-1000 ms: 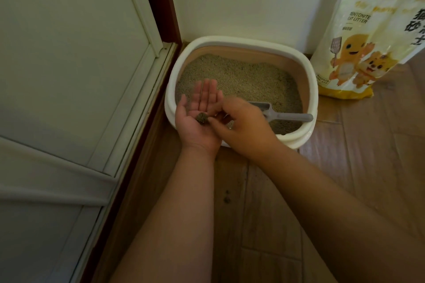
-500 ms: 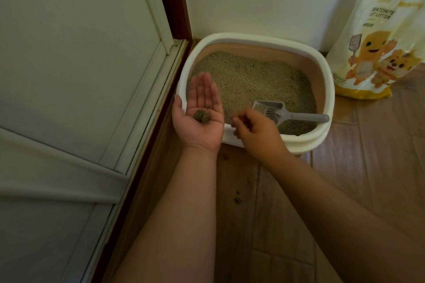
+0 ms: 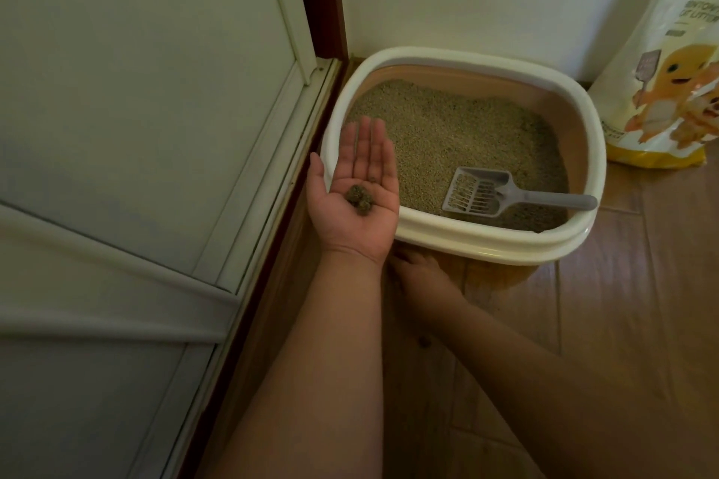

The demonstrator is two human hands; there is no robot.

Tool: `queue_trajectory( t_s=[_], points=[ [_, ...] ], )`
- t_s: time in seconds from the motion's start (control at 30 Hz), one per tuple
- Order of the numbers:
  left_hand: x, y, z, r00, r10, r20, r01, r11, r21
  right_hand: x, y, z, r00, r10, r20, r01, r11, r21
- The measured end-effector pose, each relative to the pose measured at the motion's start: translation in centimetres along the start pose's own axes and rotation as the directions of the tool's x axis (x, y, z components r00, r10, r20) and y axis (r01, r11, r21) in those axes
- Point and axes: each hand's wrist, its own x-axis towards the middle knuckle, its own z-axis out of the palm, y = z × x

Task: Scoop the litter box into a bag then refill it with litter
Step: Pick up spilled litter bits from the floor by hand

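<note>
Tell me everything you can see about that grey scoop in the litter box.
The scoop looks like grey plastic, in one piece: a shallow slotted head with raised side walls and a straight, round-ended handle. It lies in the litter box, its head resting on the litter near the front wall. The handle runs right, its end reaching the rim at the front right corner. No clumps show in its head. Neither hand touches it.
</note>
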Motion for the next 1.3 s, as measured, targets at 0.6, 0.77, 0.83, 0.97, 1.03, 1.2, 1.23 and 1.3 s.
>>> queue_trajectory(
  t_s=[0.6, 0.77, 0.83, 0.97, 1.03, 1.2, 1.23, 1.3],
  points=[
    [0.1, -0.6, 0.5, 0.999, 0.034, -0.016, -0.033, 0.998, 0.058, -5.7, -1.3, -9.4, 0.837, -0.168, -0.52, 0.327, 0.917, 0.23],
    [-0.1, -2.6, 0.6, 0.999, 0.037, 0.007, -0.037, 0.997, 0.074, -6.8, -3.7, -15.7, 0.673, -0.039, -0.739, 0.464, 0.8, 0.38],
    [-0.1, -3.4, 0.5, 1.0, 0.016, 0.013, -0.017, 0.997, 0.074, -6.3, -3.7, -16.6, 0.701, -0.038, -0.712, 0.438, 0.811, 0.387],
    [-0.3, -4.3, 0.6, 0.999, -0.005, 0.035, 0.004, 0.999, 0.042, -5.9, -2.7, -16.8, 0.759, -0.029, -0.651, 0.397, 0.812, 0.427],
    [-0.5, -4.1, 0.9, 0.999, 0.003, 0.04, -0.004, 1.0, 0.028, -6.2, -2.1, -16.7, 0.736, 0.042, -0.675, 0.415, 0.76, 0.5],
    [-0.5, -3.0, 1.3, 0.999, 0.027, 0.039, -0.027, 1.0, -0.001, -6.9, 0.2, -14.4, 0.801, 0.021, -0.598, 0.303, 0.847, 0.436],
    [-0.4, -2.8, 1.4, 0.999, 0.025, 0.038, -0.025, 1.0, 0.001, -7.1, 0.7, -13.6, 0.841, -0.033, -0.54, 0.28, 0.881, 0.382],
    [-0.3, -2.5, 1.5, 0.999, 0.024, 0.034, -0.024, 1.0, 0.004, -7.3, 1.3, -11.6, 0.905, -0.118, -0.408, 0.242, 0.933, 0.268]
  ],
)
